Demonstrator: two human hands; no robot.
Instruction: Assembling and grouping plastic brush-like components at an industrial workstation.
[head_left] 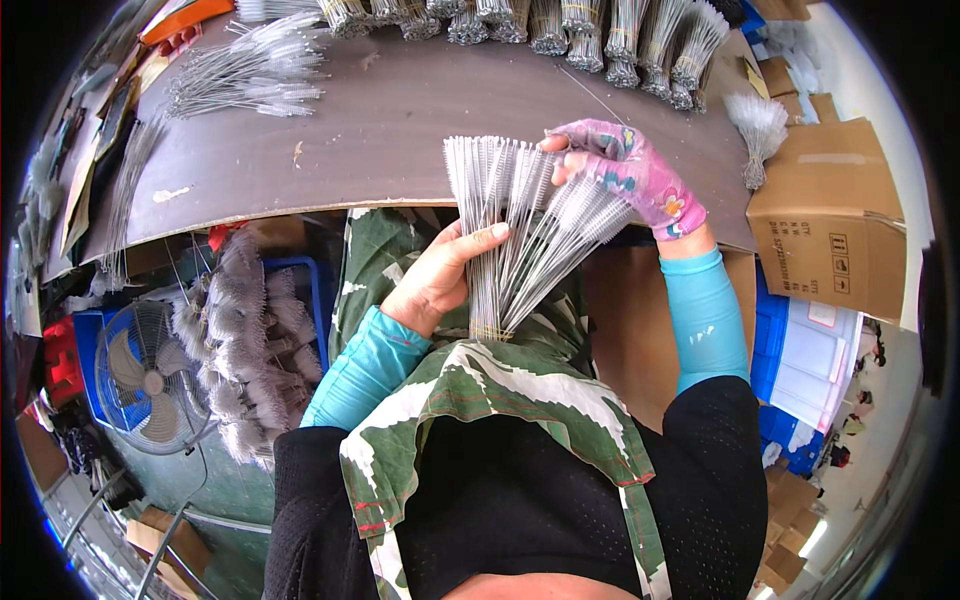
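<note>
A bundle of thin wire brushes with white bristle heads [483, 180] stands upright in front of my body, fanned out at the top and gathered at the lower end by a yellowish tie. Wrapped about its left side, my left hand [447, 262] is closed, its thumb lying across the wire stems. My right hand [630, 172], in a pink flowered fingerless glove, is at the top right of the fan. Its thumb and forefinger are bent close together at the bristle tips, seemingly pinching brushes there. The right palm is hidden.
A brown worktable [400, 110] spans the front. Tied wire bundles [548, 28] line its far edge; loose brushes [250, 70] lie at far left. A cardboard box [825, 220] stands right. Below left are a fan [152, 380] and a pile of bristled brushes [240, 340].
</note>
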